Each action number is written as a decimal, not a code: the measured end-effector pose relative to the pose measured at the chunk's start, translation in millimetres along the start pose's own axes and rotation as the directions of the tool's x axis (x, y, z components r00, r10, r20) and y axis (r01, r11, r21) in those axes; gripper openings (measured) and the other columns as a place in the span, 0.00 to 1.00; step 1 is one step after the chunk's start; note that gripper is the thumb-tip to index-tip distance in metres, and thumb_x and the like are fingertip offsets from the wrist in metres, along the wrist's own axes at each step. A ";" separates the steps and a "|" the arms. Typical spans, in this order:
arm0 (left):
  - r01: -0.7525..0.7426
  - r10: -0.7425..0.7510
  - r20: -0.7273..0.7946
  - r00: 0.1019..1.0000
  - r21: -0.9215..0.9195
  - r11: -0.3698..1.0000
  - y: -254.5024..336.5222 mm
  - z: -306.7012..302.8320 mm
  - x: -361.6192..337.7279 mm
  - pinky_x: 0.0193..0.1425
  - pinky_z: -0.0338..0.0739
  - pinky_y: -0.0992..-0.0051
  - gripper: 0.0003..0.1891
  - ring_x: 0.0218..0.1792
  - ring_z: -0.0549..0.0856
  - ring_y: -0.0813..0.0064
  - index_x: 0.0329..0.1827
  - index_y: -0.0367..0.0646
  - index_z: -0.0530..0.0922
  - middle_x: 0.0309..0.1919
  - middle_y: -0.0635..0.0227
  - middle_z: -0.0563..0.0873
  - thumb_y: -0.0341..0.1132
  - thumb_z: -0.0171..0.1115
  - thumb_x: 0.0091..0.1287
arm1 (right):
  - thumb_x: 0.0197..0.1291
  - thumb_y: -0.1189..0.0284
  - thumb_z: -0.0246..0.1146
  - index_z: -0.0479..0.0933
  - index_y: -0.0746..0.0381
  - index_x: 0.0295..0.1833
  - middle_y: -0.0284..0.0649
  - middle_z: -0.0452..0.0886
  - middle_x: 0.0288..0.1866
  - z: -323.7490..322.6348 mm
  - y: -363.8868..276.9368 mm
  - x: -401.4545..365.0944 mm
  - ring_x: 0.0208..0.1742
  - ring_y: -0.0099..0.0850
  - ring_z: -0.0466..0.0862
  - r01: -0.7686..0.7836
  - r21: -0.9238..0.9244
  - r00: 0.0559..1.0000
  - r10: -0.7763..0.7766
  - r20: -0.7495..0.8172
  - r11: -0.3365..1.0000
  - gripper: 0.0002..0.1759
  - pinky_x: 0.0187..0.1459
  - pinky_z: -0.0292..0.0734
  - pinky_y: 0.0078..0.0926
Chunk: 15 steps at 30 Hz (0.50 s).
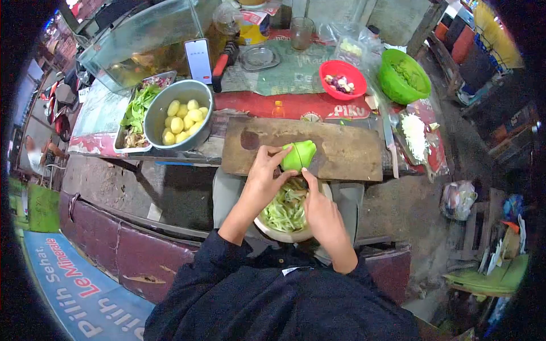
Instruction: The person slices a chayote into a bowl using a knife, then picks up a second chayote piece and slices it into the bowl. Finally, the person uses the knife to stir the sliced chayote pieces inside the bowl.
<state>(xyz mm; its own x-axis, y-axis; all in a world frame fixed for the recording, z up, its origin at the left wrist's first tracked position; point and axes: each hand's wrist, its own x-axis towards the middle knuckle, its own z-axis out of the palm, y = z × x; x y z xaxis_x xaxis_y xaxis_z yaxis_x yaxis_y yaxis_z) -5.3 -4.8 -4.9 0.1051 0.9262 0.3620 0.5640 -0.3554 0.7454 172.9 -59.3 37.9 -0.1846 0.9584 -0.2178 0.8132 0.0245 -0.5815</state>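
Chayote handling and working clearance, hands over the cutting board.
Surface [284, 82]: supports the cutting board [347, 150], which has bare wood at 9 and 3 o'clock of the chayote [306, 151]; lateral room is good. Basin [193, 141] limits travel at 10 o'clock; bowl of strips [272, 233] sits at 6 o'clock, below the board's near edge. Knife [394, 159] lies just beyond the right edge. Chayote: at board centre, near edge; likely light, firm, slightly slippery; best gripped by its sides, clear of the dark line across it. Left hand [263, 173]: fingers grasping the chayote. Right hand [323, 213]: fingertips at its near end; cannot tell whether they clench anything.
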 end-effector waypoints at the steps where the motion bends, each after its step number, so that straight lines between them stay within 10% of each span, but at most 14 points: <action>1: -0.005 0.005 0.003 1.000 -0.006 1.000 -0.8 4.0 -2.0 0.52 0.83 0.70 0.32 0.50 0.83 0.63 0.70 0.47 0.81 0.57 0.58 0.78 0.31 0.79 0.61 | 0.72 0.75 0.54 0.53 0.49 0.83 0.64 0.84 0.38 -0.2 0.6 -0.5 0.40 0.64 0.85 -0.001 0.010 1.000 0.001 0.002 1.000 0.37 0.41 0.79 0.62; 9: 0.134 -0.135 -0.018 0.991 -0.060 0.989 3.6 7.4 -5.4 0.58 0.80 0.62 0.31 0.51 0.84 0.56 0.67 0.41 0.81 0.58 0.54 0.79 0.34 0.80 0.59 | 0.74 0.75 0.53 0.54 0.50 0.82 0.66 0.84 0.44 8.1 10.6 -45.1 0.44 0.67 0.84 -0.160 0.063 0.984 0.154 0.090 0.985 0.34 0.45 0.78 0.63; 11: 0.063 -0.065 -0.052 0.997 -0.025 0.998 -1.8 11.1 -5.9 0.59 0.80 0.61 0.30 0.53 0.83 0.55 0.66 0.42 0.81 0.58 0.54 0.80 0.34 0.80 0.60 | 0.74 0.76 0.52 0.52 0.50 0.84 0.66 0.84 0.46 30.0 33.6 -38.6 0.42 0.67 0.85 0.203 0.218 0.960 -0.149 -0.238 0.955 0.35 0.43 0.79 0.62; 15: -0.014 0.017 -0.092 0.996 0.028 1.000 4.8 4.6 -4.0 0.61 0.79 0.60 0.27 0.55 0.83 0.52 0.64 0.42 0.81 0.54 0.54 0.81 0.35 0.78 0.62 | 0.76 0.75 0.49 0.52 0.50 0.84 0.66 0.84 0.49 12.9 34.3 -26.4 0.44 0.67 0.84 0.177 0.209 0.964 -0.127 -0.233 0.962 0.33 0.45 0.78 0.63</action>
<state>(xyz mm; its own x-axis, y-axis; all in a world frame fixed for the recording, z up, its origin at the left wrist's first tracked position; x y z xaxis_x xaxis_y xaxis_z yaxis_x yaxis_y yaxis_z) 0.8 -9.6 -5.3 0.0386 0.9045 0.4248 0.5850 -0.3651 0.7242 198.5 -87.4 13.6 -0.1527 0.9872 0.0461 0.6340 0.1337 -0.7617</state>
